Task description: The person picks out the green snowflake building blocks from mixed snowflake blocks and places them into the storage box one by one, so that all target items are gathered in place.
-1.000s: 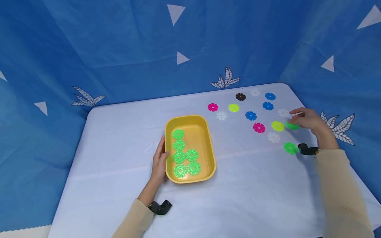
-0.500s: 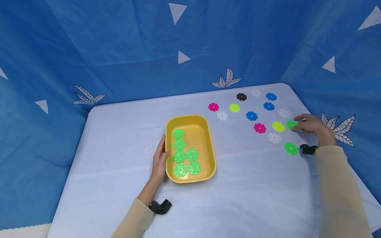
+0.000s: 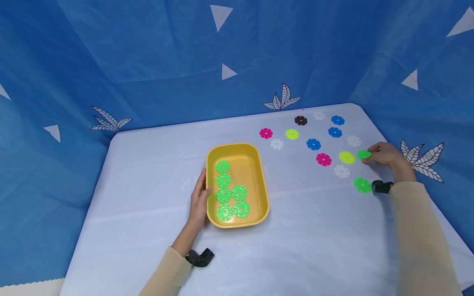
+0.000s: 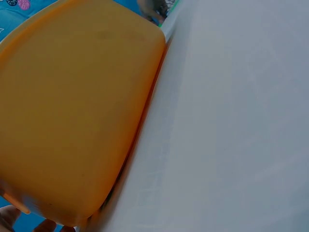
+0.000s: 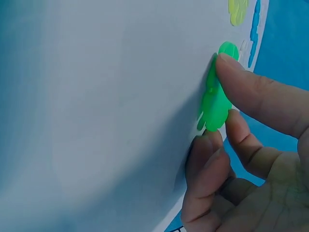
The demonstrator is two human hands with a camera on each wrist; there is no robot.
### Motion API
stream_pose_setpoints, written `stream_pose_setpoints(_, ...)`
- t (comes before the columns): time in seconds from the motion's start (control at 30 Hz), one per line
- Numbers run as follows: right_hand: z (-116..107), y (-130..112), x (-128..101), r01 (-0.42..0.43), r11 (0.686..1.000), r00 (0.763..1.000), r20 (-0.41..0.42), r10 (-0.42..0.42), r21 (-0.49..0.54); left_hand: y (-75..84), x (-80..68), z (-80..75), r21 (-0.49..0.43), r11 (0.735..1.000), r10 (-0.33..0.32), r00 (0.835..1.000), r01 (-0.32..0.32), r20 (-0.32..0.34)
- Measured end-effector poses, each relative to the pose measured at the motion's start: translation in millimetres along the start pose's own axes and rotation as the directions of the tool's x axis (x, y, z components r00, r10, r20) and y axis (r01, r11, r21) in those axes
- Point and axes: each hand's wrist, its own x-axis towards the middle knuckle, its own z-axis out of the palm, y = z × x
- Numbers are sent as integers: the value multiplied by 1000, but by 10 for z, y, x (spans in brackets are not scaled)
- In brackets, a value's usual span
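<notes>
Blue cloth printed with white triangles and leaf sprigs is hung behind a pale table [image 3: 148, 230] covered by a whitish sheet. At the left, the outer wall of a yellow tray [image 3: 255, 164] is touched by the left hand [image 3: 198, 201], whose fingers are laid fairly straight along the rim with the thumb at its edge; five green discs [image 3: 231, 193] are held inside the tray. From the left wrist view only the tray's orange-yellow underside [image 4: 72, 111] is seen close up. Further right, loose notched discs in pink, white, lime, blue and black are scattered over the sheet, and one more green disc [image 3: 361, 185] is lying near the front, just beside the right wrist. At the far right, a bright green disc [image 3: 363, 154], flower-shaped with slots cut round its rim, is pinched by the right hand [image 3: 386, 158] between thumb and fingertips [image 5: 231, 72]; it is seen tilted on its edge against the sheet, just beside a lime disc [image 3: 346, 157]. No brand, label or readable writing can be made out
</notes>
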Motion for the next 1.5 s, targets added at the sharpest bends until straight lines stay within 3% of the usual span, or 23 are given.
stream_pose_setpoints(0.43,-48,36,-102,20,1000,999,-36,-21,-22,-24,10,-8,0,1000,20,1000,-20,5)
stream_pose_setpoints(0.7,-38,97,-91,76,991,996,-57,-70,111,3,-2,1,-8,1000,20,1000,-19,6)
stream_pose_setpoints(0.83,28,165,81,107,978,991,-104,-89,182,8,-2,0,-8,1000,17,1000,-17,16)
stream_pose_setpoints(0.97,172,191,284,223,952,969,-150,-194,208,8,-1,-2,-7,1000,18,1000,-18,23)
stream_pose_setpoints(1.03,231,7,216,268,938,962,-121,-246,220,8,-1,-2,-10,1000,16,1000,-16,22)
stream_pose_setpoints(1.13,300,-492,-87,302,931,953,-30,-302,204,2,0,-4,-8,1000,8,1000,-7,19)
stream_pose_setpoints(1.3,475,-1243,-458,382,904,913,74,-402,194,-9,6,-6,-11,1000,1,1000,-1,14)
stream_pose_setpoints(1.43,635,-1710,-588,453,866,865,129,-484,211,-17,10,-12,-12,1000,6,1000,-5,11)
stream_pose_setpoints(1.5,709,-1916,-648,498,837,825,172,-538,227,-20,10,-15,-8,1000,8,1000,-8,13)
